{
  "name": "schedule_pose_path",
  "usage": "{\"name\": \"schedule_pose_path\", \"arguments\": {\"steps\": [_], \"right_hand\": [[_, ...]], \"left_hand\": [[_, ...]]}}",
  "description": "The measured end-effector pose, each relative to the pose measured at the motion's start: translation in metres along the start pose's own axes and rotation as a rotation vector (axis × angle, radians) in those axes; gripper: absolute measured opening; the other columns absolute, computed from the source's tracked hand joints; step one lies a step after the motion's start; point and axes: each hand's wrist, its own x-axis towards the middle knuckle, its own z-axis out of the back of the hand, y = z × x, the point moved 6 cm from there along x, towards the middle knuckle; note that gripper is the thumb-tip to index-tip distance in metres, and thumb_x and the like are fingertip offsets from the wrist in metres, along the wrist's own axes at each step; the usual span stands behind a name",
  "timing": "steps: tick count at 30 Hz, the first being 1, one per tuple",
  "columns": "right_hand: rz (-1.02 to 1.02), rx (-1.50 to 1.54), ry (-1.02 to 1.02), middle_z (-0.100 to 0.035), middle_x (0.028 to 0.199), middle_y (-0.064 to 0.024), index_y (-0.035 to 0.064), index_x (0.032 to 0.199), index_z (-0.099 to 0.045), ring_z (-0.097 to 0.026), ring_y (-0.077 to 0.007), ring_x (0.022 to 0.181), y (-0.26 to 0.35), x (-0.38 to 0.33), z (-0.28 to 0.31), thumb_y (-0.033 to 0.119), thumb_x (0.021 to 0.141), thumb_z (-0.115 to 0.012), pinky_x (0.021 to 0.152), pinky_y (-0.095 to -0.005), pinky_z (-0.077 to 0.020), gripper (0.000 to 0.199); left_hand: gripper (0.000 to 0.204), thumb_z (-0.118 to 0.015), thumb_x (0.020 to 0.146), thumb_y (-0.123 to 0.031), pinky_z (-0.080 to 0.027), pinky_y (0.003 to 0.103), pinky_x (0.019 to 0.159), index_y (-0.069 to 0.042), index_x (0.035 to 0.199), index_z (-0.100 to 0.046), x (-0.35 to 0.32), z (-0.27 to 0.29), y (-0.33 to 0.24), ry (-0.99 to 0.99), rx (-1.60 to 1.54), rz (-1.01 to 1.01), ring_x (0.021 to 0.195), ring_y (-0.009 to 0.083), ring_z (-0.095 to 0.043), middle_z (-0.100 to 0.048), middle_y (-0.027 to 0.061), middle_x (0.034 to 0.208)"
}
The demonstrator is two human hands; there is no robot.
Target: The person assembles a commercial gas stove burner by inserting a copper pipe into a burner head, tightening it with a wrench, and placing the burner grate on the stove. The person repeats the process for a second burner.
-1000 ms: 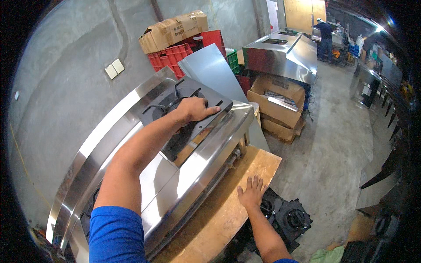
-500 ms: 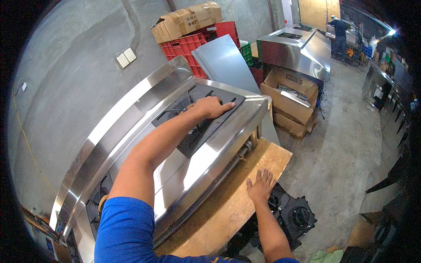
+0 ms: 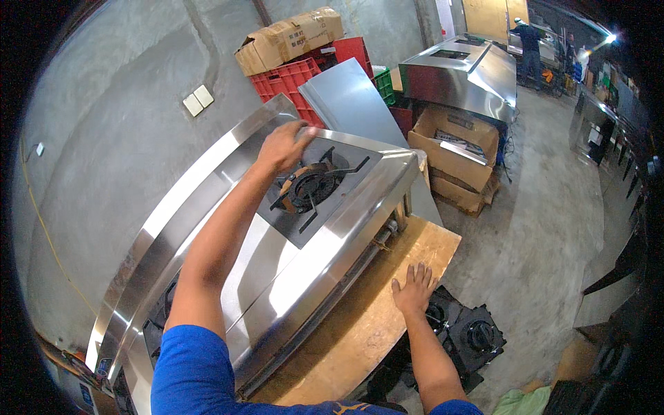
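Observation:
A long stainless steel gas stove (image 3: 325,242) lies before me against a grey wall. My left hand (image 3: 282,145) reaches over it and grips the far edge of the grey burner plate (image 3: 304,221), which carries a black burner with a pan support (image 3: 311,185). The plate sits skewed on the stove top. My right hand (image 3: 413,287) rests flat, fingers spread, on a wooden board (image 3: 360,332) in front of the stove.
Black burner units (image 3: 470,335) lie on the floor below the board. Red crates (image 3: 290,79) with cardboard boxes on top, a leaning metal sheet (image 3: 349,97), open cardboard boxes (image 3: 453,149) and another steel unit (image 3: 460,72) stand beyond. A person (image 3: 529,41) stands far off.
My left hand has shifted from the near right of the burner plate to its far left edge. The view has tilted down, and my right hand stays on the board.

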Motion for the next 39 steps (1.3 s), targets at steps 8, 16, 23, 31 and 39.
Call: {"name": "schedule_pose_path", "arguments": {"steps": [8,16,23,31,39], "right_hand": [[-0.022,0.028,0.067,-0.025,0.164,-0.0137,0.0109,0.154,-0.038,-0.018,-0.036,0.152,-0.002,-0.001,0.004,0.054,0.095,-0.049,0.122,-0.0583,-0.0055,0.074],[-0.033,0.022,0.072,-0.024,0.165,-0.0123,0.012,0.155,-0.037,-0.016,-0.0336,0.152,-0.001,-0.002,0.008,0.054,0.095,-0.05,0.122,-0.0578,-0.0054,0.074],[-0.005,0.01,-0.077,-0.039,0.157,-0.0156,0.0086,0.147,-0.049,-0.028,-0.0358,0.148,0.002,-0.003,0.004,0.054,0.091,-0.058,0.122,-0.0546,-0.0109,0.073],[0.14,0.015,-0.132,-0.04,0.153,-0.0223,0.0023,0.146,-0.045,-0.035,-0.0397,0.143,0.012,-0.035,0.012,0.037,0.093,-0.062,0.117,-0.0523,-0.0284,0.065],[0.587,0.225,-0.198,-0.053,0.138,-0.0221,-0.0017,0.138,-0.049,-0.051,-0.0403,0.127,0.087,-0.162,-0.033,0.022,0.095,-0.061,0.109,-0.048,-0.0393,0.05]], "left_hand": [[0.065,-0.037,0.1,-0.064,-0.051,0.047,0.088,-0.012,0.119,-0.071,-0.089,-0.071,0.043,0.13,-0.088,0.361,0.097,0.0417,-0.068,-0.071,0.0227,0.101],[0.041,-0.056,0.1,-0.038,-0.052,0.039,0.082,-0.001,0.108,-0.071,-0.191,0.045,0.009,-0.133,-0.221,-0.015,0.092,0.0324,-0.068,-0.072,0.0182,0.1],[0.049,-0.077,0.083,-0.037,-0.055,0.037,0.078,0.002,0.113,-0.07,-0.407,0.213,-0.047,0.029,-0.312,0.282,0.092,0.026,-0.071,-0.074,0.0166,0.102],[0.027,-0.07,0.088,-0.035,-0.052,0.036,0.066,-0.016,0.106,-0.07,-0.578,0.346,-0.225,0.133,-0.28,-0.297,0.083,0.0236,-0.071,-0.073,0.0119,0.103],[0.035,-0.069,0.089,-0.029,-0.053,0.04,0.074,-0.009,0.118,-0.066,-0.672,0.362,-0.234,0.166,-0.146,-0.118,0.088,0.0261,-0.069,-0.071,0.0123,0.103]]}}
